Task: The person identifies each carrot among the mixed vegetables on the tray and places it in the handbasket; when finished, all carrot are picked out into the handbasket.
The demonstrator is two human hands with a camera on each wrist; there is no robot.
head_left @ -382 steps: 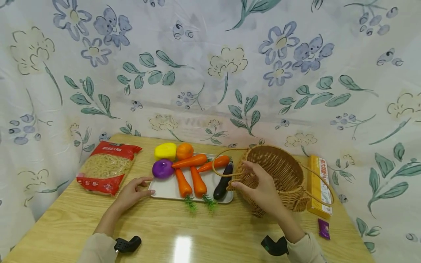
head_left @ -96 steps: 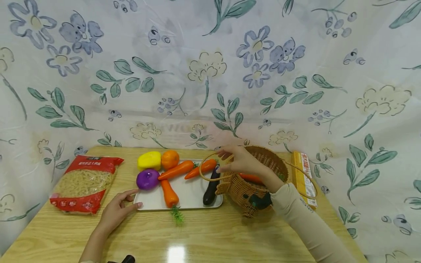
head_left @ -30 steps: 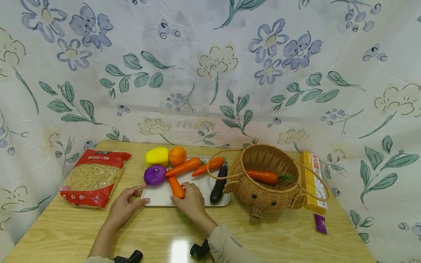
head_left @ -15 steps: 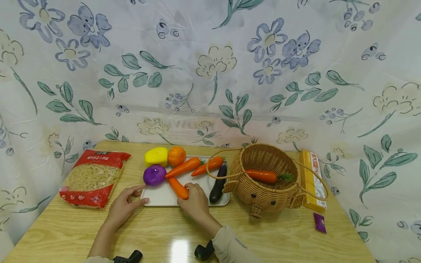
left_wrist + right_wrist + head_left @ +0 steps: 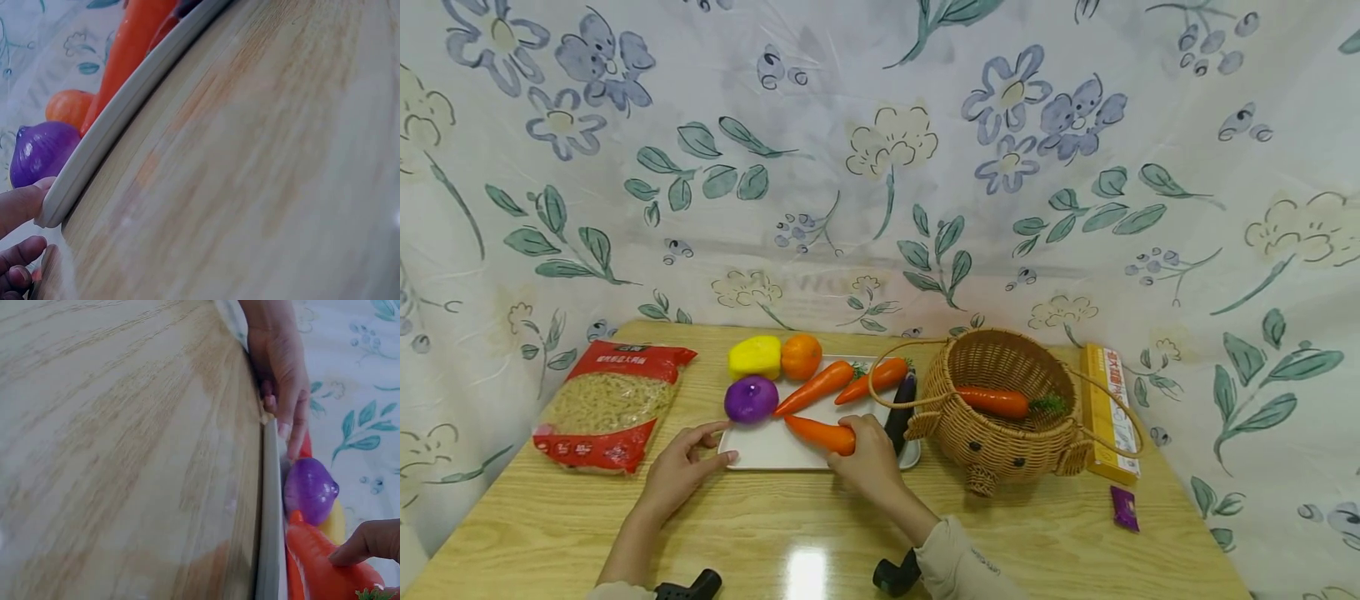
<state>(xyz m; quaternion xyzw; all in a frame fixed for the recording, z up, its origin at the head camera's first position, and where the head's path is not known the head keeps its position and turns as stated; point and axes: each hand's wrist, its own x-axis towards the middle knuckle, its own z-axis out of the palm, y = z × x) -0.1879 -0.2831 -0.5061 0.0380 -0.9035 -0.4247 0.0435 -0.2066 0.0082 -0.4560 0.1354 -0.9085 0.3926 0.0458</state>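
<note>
In the head view my right hand (image 5: pixel 872 458) pinches an orange toy carrot (image 5: pixel 815 432) by its thick leafy end, low over the white tray (image 5: pixel 767 454). Green leaves show beside the thumb in the right wrist view. My left hand (image 5: pixel 681 467) holds the tray's front left corner between thumb and forefinger, its other fingers curled outside the rim. Two more carrots (image 5: pixel 816 387) lie at the tray's back, near a purple onion (image 5: pixel 751 400), a yellow lump-shaped vegetable (image 5: pixel 756 358) and an orange fruit (image 5: pixel 801 357). A dark eggplant (image 5: pixel 901 410) is partly hidden by the right hand.
Right of the tray stands a wicker basket (image 5: pixel 1000 454) with an animal face and two loop handles; a carrot (image 5: pixel 996 402) lies inside. A yellow box (image 5: pixel 1108 417) and a small purple packet (image 5: pixel 1124 508) are beyond it. A red pasta bag (image 5: pixel 613 404) lies left.
A carrot has gone from the tray into the basket. Over the last second my right hand has shifted right, swinging the gripped carrot's thick end that way. The left hand stays put.
</note>
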